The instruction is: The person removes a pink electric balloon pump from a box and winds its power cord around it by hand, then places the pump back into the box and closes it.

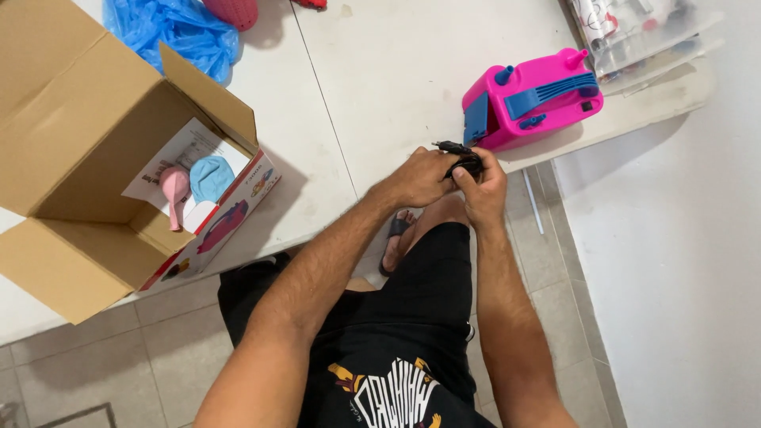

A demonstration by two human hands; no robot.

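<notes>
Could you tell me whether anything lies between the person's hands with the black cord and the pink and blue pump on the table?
Nothing visible does. The left hand and right hand hold the bundled black cord at the table edge, right beside the pink and blue pump, with only bare tabletop between them.

1. Black power cord [464, 162] – a small dark bundle with its plug end poking out to the left, held just off the table's front edge, directly in front of the pump
2. Pink balloon pump [533, 97] – a boxy magenta body with a blue handle on top, blue side panel and nozzles; it stands upright on the white table, near the edge, just beyond the cord, which seems to run to it
</notes>
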